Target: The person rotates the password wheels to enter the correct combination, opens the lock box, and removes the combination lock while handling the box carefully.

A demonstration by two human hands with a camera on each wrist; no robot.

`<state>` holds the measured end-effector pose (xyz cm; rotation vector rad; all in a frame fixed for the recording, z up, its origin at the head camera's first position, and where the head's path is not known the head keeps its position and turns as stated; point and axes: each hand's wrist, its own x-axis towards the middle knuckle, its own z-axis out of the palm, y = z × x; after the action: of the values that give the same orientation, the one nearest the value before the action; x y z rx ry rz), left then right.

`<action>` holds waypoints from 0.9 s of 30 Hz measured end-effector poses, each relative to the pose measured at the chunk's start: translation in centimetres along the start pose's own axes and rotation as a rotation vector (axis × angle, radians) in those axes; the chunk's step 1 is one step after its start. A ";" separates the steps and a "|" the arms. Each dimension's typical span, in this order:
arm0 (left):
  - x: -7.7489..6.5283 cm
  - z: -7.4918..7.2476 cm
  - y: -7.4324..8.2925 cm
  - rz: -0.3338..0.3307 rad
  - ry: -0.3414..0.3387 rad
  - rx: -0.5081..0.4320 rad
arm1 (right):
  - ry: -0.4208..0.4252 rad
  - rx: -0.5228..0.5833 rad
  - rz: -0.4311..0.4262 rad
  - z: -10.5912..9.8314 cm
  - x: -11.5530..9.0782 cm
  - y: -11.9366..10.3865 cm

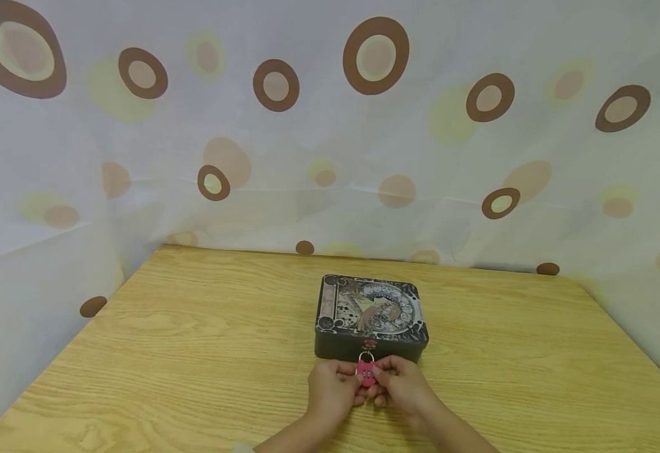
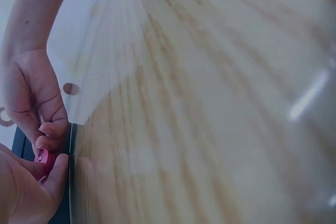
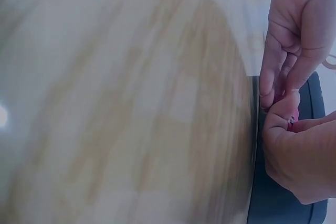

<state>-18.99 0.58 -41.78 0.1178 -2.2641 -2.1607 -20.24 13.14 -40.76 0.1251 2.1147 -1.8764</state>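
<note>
A pink combination padlock (image 1: 366,374) with number dials hangs by its silver shackle at the front clasp (image 1: 369,344) of a dark tin box (image 1: 375,308). The box has an ornate picture on its lid, which is down. My left hand (image 1: 331,391) pinches the padlock's left side between thumb and fingers. From the other side, my right hand (image 1: 404,385) grips it, its thumb lying by the dials. In both wrist views the fingers cover most of the pink padlock (image 2: 47,161), and the box's dark side (image 3: 286,203) shows behind them. The digits are too small to read.
The box stands on a wood-grain table (image 1: 194,352), right of its middle. Behind the table and at its sides hangs a pale curtain (image 1: 307,138) with brown, peach and yellow circles.
</note>
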 end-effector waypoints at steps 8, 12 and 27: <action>-0.2 0.0 0.1 0.049 0.004 0.042 | 0.060 0.009 0.013 0.3 -0.2 0.0; -0.2 0.0 0.2 0.071 0.016 0.066 | 0.079 0.000 0.001 0.5 -0.1 -0.1; -0.2 0.1 0.3 0.087 0.037 0.126 | 0.124 0.004 0.003 0.9 -0.1 -0.2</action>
<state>-18.78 0.67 -41.44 0.0592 -2.3371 -1.9585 -20.05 12.26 -40.63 0.2507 2.1897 -1.9168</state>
